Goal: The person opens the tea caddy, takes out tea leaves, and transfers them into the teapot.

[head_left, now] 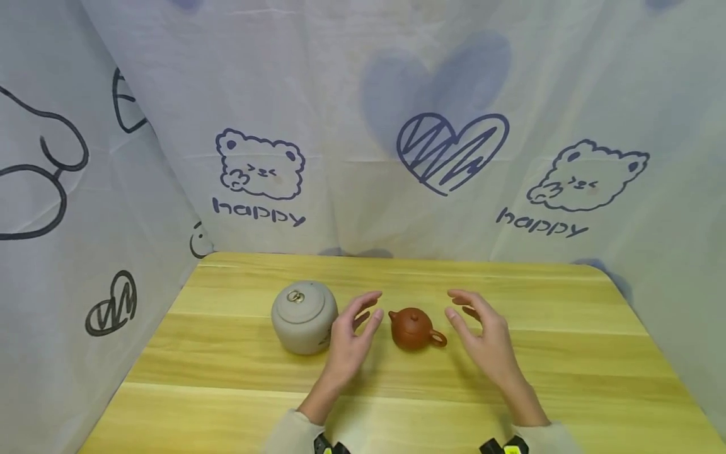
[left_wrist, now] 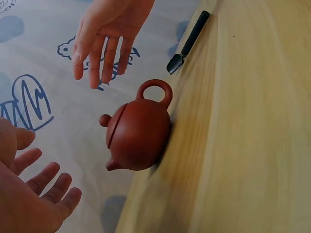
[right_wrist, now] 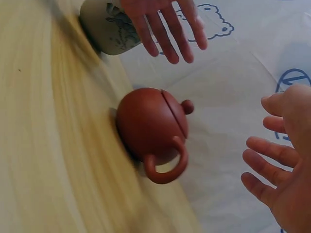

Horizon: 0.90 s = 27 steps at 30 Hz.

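A reddish-brown clay teapot (head_left: 411,329) with a lid knob stands upright on the wooden table, its spout towards my left hand and its loop handle towards my right. On the spout side my left hand (head_left: 348,340) is held with fingers loosely bent and apart from the pot. My right hand (head_left: 486,340) mirrors it on the handle side, also touching nothing. Both wrist views show a gap between the fingers and the teapot (left_wrist: 138,136). Just left of my left hand sits a grey lidded jar (head_left: 304,318) with a ring on its lid.
A small scoop with a black handle (left_wrist: 196,33) lies on the table beyond the teapot's handle in the left wrist view. The table (head_left: 227,372) has light wood grain. A white cloth (head_left: 351,94) with blue drawings hangs behind it and along the left side.
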Available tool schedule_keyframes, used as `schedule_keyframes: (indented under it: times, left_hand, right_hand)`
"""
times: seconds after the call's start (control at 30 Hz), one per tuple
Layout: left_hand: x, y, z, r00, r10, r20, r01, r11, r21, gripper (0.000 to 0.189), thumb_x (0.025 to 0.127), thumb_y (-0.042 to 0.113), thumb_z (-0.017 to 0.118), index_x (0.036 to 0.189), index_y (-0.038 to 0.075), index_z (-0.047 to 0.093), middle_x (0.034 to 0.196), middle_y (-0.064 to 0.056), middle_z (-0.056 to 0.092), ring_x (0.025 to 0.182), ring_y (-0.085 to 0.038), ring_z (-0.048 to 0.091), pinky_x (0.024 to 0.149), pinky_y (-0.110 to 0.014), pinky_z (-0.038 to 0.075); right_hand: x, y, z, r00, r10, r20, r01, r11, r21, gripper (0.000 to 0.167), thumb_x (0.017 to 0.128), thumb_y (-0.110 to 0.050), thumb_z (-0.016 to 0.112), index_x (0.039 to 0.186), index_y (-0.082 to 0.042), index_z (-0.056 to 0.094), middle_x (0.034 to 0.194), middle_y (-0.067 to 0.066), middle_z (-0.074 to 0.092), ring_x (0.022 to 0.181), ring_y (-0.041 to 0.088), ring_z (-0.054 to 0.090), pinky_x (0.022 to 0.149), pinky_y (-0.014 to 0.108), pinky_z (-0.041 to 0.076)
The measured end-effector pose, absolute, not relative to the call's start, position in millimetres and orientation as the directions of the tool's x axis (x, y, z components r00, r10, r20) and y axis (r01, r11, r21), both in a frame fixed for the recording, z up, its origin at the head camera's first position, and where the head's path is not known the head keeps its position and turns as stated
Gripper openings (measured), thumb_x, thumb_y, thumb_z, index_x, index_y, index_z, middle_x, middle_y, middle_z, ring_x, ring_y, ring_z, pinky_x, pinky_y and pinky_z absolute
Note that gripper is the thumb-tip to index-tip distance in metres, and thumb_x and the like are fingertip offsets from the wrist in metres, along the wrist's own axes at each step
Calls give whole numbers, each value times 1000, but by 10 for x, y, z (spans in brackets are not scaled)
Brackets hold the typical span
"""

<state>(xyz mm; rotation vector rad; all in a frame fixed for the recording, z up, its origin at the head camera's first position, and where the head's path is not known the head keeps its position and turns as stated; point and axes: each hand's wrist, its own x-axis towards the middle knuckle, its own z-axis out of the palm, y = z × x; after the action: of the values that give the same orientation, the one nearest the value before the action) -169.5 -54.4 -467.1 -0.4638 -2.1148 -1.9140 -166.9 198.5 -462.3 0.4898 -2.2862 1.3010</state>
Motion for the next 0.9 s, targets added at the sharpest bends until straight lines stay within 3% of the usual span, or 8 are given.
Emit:
schedule_keyframes:
  times: [0.23, 0.4, 0.6, 0.9]
  left_hand:
    - [-1754, -475, -4823, -942, 27, 333, 334, 117, 935, 29, 101, 11, 67, 130, 4, 67, 133, -14, 65, 126, -36, 59, 106, -54, 49]
    - [-1830, -412, -4928, -965, 67, 252, 254, 17, 967, 30, 102, 5, 63, 131, -2, 64, 136, -25, 61, 127, -44, 57, 107, -46, 50]
    - [-1905, -370, -5047, -977, 120, 177, 169, -71, 983, 36, 102, 0, 60, 136, -12, 56, 139, -33, 55, 130, -43, 56, 106, -33, 50]
    - [-1916, -372, -5175, -981, 165, 101, 91, -68, 994, 37, 105, 5, 58, 138, -11, 57, 130, -24, 65, 127, -36, 59, 98, -23, 52]
  right_hand:
    - [-1691, 1868, -4807, -898, -59, 436, -426, 366, -827, 31, 101, -11, 68, 131, -9, 66, 129, 5, 67, 121, 27, 60, 105, 42, 51]
    - [-1709, 1813, -4904, -931, -47, 363, -358, 329, -874, 30, 102, -19, 67, 131, -15, 67, 133, 4, 65, 126, 24, 58, 106, 50, 49]
    - [-1756, 1743, -4988, -951, -34, 308, -306, 255, -917, 31, 101, -20, 69, 130, -10, 68, 133, 11, 65, 127, 26, 58, 104, 36, 52]
    - [-1785, 1635, -5068, -950, -79, 304, -312, 149, -938, 35, 102, -12, 66, 134, 1, 64, 138, 22, 61, 132, 33, 56, 99, 21, 52]
